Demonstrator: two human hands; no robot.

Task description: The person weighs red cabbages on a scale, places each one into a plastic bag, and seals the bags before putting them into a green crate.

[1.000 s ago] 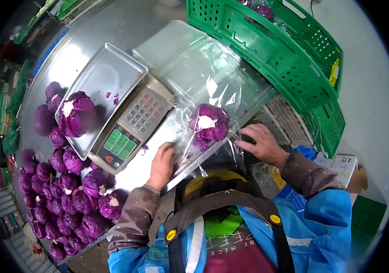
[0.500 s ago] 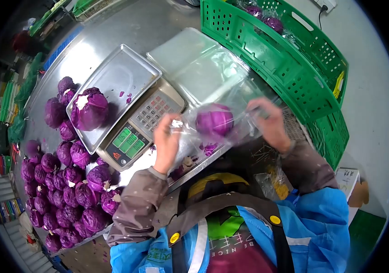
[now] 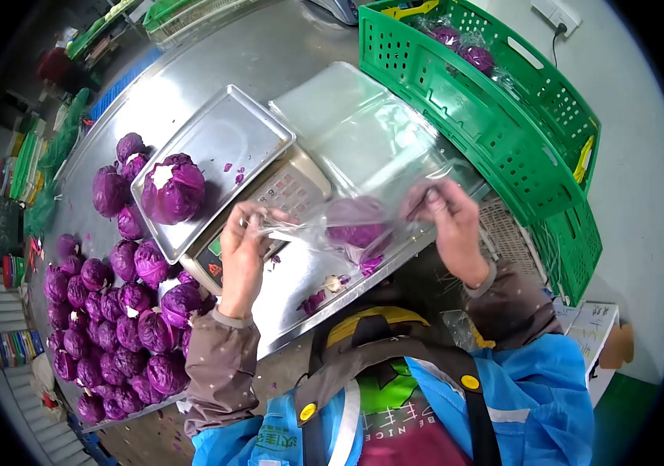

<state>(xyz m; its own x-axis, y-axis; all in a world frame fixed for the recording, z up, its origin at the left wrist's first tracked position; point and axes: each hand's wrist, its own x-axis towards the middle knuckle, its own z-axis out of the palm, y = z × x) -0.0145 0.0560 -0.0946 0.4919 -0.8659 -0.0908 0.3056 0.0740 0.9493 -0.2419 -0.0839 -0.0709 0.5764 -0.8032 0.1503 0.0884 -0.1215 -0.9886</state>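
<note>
Between my two hands a purple cabbage sits inside a clear plastic bag, low over the table's front edge. The fingers of my left hand pinch the bag's left end, in front of the scale's display. My right hand grips the other end of the bag, its fingers closed on the film. Another cabbage rests on the metal tray of the scale. A stack of flat clear bags lies behind the bagged cabbage.
Many loose purple cabbages cover the table's left part. At the right stands a green crate with bagged cabbages inside. Leaf scraps lie along the metal table's front edge. A woven basket is below the crate.
My left hand has moved left and now covers part of the scale's display. The bag is pulled out longer toward it. The view has shifted slightly.
</note>
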